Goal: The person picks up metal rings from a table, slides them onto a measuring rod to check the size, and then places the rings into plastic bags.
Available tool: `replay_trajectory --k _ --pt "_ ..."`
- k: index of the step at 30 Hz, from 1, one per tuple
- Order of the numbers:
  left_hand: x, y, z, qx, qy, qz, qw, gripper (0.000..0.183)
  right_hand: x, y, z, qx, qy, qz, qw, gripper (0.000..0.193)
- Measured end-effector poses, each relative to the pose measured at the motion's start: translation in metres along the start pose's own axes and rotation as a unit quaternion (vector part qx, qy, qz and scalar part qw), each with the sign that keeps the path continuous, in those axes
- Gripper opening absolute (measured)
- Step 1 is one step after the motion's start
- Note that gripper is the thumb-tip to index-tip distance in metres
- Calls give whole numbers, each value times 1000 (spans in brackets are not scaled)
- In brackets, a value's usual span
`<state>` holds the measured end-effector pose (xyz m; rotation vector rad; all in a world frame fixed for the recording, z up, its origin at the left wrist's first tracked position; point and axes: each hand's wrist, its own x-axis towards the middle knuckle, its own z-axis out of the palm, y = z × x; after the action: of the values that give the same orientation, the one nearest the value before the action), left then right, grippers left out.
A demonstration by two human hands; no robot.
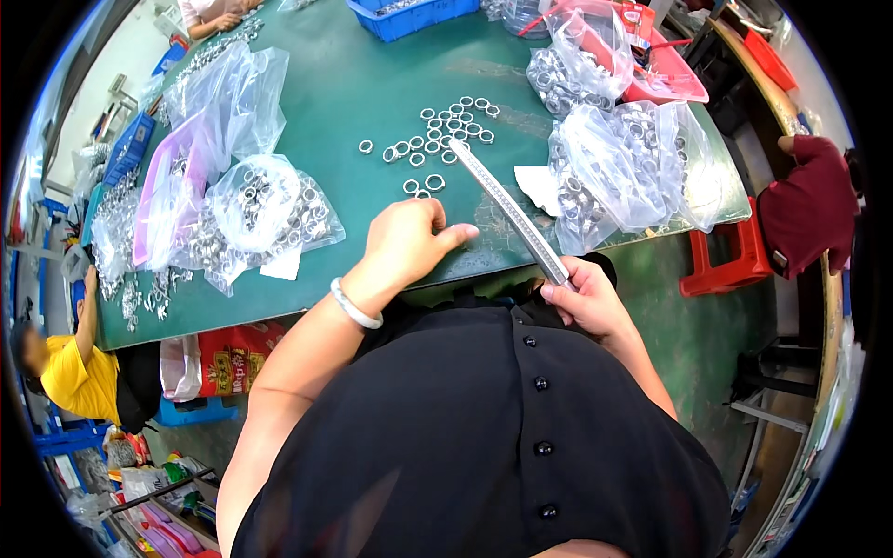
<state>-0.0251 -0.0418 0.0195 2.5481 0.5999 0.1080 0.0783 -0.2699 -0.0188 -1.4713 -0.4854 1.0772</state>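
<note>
My right hand (588, 296) is closed around the lower end of a ring mandrel (507, 206), a long silvery stick with marks along it. The mandrel slants up and left over the green table, its far tip near the loose metal rings (453, 124). Beside the table's near edge, my left hand (405, 234) has its thumb stretched out to the right, apart from the loosely bent fingers. Nothing shows between thumb and fingers; the fingertips are partly hidden. Three rings (423, 192) lie just beyond it, and a single ring (366, 147) lies farther left.
Clear plastic bags of rings (270, 209) lie on the left by a purple tray (153, 200); more bags (619, 163) lie on the right. A blue bin (414, 20) and a pink basket (674, 74) stand farther back. People sit left, far left and right; a red stool (721, 256) is at right.
</note>
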Motion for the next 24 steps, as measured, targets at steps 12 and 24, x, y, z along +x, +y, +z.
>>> replay_trajectory --k 12,24 --pt "17 -25 3 -581 6 -6 814 20 -5 -2 1 -16 -11 14 1000 10" --pt "19 -33 -4 -632 -151 43 759 25 -1 -11 7 -97 -56 22 993 12"
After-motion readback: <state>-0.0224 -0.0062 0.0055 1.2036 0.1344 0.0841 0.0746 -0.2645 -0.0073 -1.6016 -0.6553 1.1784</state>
